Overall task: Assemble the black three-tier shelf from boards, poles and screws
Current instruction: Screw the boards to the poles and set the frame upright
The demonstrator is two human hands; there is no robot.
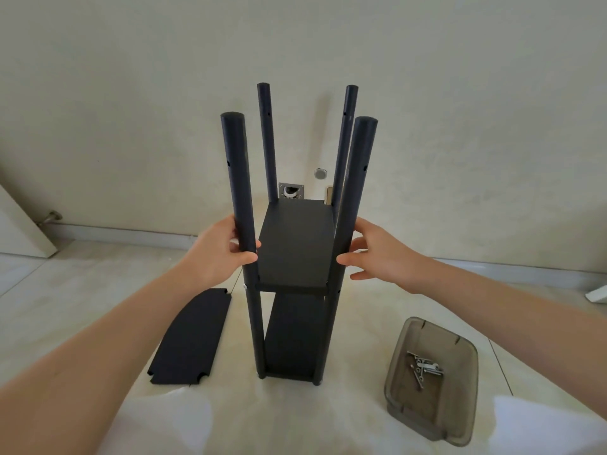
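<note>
So the shelf frame (295,257) stands upright on the floor (361,307) with four poles and two boards in, middle board (295,244) and bottom one, looks about two thirds done to me. The third board (192,336) lies flat just left of it, top tier not fitted. My left hand (216,254) is wrapped around the near-left pole (239,192), right hand (377,254) open, fingertips against the near-right pole (353,198). Leftover screws (422,367) sit in the smoky tray (430,418) on the right.

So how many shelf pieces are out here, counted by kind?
Poles: 4
Boards fitted to the poles: 2
Loose board on the floor: 1
Tray of screws: 1
Total: 8
</note>
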